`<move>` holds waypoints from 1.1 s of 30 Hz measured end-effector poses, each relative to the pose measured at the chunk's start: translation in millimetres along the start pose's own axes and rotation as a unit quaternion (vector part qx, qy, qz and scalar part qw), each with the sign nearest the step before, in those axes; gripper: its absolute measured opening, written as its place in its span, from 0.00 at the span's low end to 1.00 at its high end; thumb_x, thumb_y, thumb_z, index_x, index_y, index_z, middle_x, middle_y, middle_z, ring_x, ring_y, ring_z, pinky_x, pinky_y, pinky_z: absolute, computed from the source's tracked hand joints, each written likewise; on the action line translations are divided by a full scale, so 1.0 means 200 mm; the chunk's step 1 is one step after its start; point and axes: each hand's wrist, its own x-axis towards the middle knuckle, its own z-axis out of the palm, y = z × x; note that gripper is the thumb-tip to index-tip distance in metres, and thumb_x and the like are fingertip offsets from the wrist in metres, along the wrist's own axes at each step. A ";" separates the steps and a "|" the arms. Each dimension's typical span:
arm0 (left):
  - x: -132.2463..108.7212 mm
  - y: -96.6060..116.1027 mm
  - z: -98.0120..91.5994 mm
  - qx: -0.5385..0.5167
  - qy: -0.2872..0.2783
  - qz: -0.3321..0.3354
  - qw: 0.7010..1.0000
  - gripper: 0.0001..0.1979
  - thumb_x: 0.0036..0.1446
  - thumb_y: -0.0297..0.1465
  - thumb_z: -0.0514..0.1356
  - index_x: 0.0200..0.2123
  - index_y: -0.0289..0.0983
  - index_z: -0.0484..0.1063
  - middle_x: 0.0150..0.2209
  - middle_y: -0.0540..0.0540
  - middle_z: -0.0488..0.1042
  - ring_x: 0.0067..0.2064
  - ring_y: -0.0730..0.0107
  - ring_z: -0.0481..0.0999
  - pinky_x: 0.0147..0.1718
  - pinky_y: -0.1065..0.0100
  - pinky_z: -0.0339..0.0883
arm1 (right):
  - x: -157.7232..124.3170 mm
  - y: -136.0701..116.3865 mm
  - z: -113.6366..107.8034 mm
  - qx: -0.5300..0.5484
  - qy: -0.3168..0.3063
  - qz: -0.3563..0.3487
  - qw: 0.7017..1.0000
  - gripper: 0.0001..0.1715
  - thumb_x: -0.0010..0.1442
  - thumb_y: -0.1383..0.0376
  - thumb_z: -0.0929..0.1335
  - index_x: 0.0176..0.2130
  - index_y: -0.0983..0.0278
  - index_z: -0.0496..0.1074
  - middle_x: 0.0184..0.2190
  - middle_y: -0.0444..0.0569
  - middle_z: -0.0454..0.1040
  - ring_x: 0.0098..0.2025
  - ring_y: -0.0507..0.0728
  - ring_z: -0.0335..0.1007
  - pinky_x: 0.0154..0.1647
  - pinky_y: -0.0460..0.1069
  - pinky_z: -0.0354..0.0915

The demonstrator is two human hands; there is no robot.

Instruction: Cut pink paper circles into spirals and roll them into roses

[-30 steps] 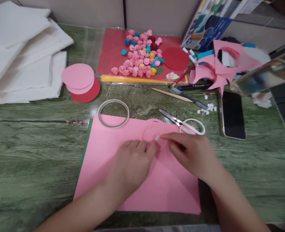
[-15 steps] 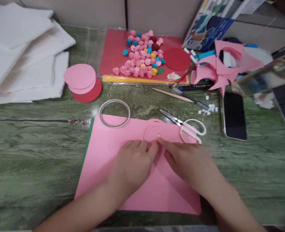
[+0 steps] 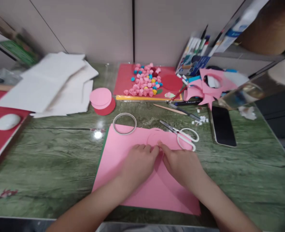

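Observation:
A pink paper circle point(image 3: 153, 138) with curved lines like a spiral cut lies on a stack of pink paper sheets point(image 3: 118, 154). My left hand point(image 3: 142, 161) is closed at the circle's near side, thumb and forefinger pinched on it. Meeting it there, my right hand point(image 3: 179, 162) is also closed, its forefinger pointing at the left fingertips. The fingers hide most of what they grip. White-handled scissors point(image 3: 187, 138) lie partly open just beyond my right hand. A roll of narrow tape point(image 3: 135, 124) rests on the sheets' far left corner.
Pink and red paper circles point(image 3: 100, 96) lie behind the tape. Small pink, blue and yellow rolled paper pieces point(image 3: 143, 82) cover a red pack point(image 3: 123, 77) at the back. White foam sheets point(image 3: 53, 80) are left; a phone point(image 3: 223, 125) and pink scraps point(image 3: 195, 91) are right.
The view has tilted up and shifted left, showing more wall and a red board at the left. My hands stay together at the pink circle; a small white spot by the fingertips is now covered.

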 end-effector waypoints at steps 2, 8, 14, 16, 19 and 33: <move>-0.01 0.00 0.00 0.005 0.004 -0.003 1.000 0.15 0.54 0.24 0.50 0.46 0.36 0.63 0.31 0.45 0.72 0.33 0.65 0.72 0.32 0.64 0.64 | -0.01 0.00 -0.02 0.006 -0.010 -0.023 1.000 0.26 0.59 0.66 0.58 0.58 0.59 0.57 0.24 0.51 0.77 0.26 0.57 0.74 0.22 0.45 0.55; -0.03 0.02 -0.02 0.021 0.026 -0.007 0.999 0.13 0.54 0.24 0.50 0.43 0.36 0.65 0.30 0.44 0.73 0.33 0.63 0.74 0.31 0.63 0.64 | -0.02 -0.01 -0.06 0.007 -0.003 -0.032 0.999 0.26 0.58 0.71 0.57 0.56 0.61 0.59 0.27 0.55 0.76 0.29 0.59 0.74 0.25 0.47 0.58; -0.04 0.02 -0.04 -0.024 0.034 -0.029 0.999 0.15 0.55 0.26 0.49 0.43 0.36 0.69 0.30 0.42 0.75 0.34 0.62 0.75 0.32 0.65 0.64 | -0.03 0.00 -0.08 0.033 0.044 -0.046 0.997 0.20 0.60 0.68 0.55 0.46 0.60 0.69 0.31 0.54 0.77 0.34 0.60 0.74 0.29 0.48 0.59; -0.04 -0.01 -0.05 -0.081 0.044 -0.027 0.995 0.14 0.55 0.27 0.48 0.40 0.38 0.72 0.34 0.43 0.77 0.36 0.63 0.75 0.35 0.65 0.65 | -0.03 0.00 -0.09 0.032 0.048 -0.044 0.997 0.19 0.60 0.67 0.56 0.43 0.60 0.72 0.32 0.54 0.77 0.35 0.60 0.74 0.31 0.49 0.59; -0.02 -0.06 -0.07 -0.169 0.100 -0.038 0.980 0.17 0.53 0.25 0.48 0.40 0.40 0.73 0.42 0.47 0.76 0.42 0.68 0.73 0.41 0.69 0.64 | -0.04 -0.01 -0.08 0.035 0.053 -0.038 0.997 0.18 0.60 0.66 0.57 0.38 0.62 0.74 0.32 0.55 0.77 0.37 0.60 0.73 0.32 0.49 0.59; 0.01 -0.13 -0.05 -0.051 0.142 -0.111 0.982 0.15 0.54 0.24 0.48 0.41 0.37 0.72 0.37 0.43 0.71 0.41 0.67 0.70 0.38 0.68 0.61 | 0.02 0.09 -0.03 0.205 0.131 -0.015 0.970 0.19 0.59 0.67 0.57 0.46 0.61 0.70 0.39 0.49 0.76 0.39 0.53 0.72 0.37 0.45 0.60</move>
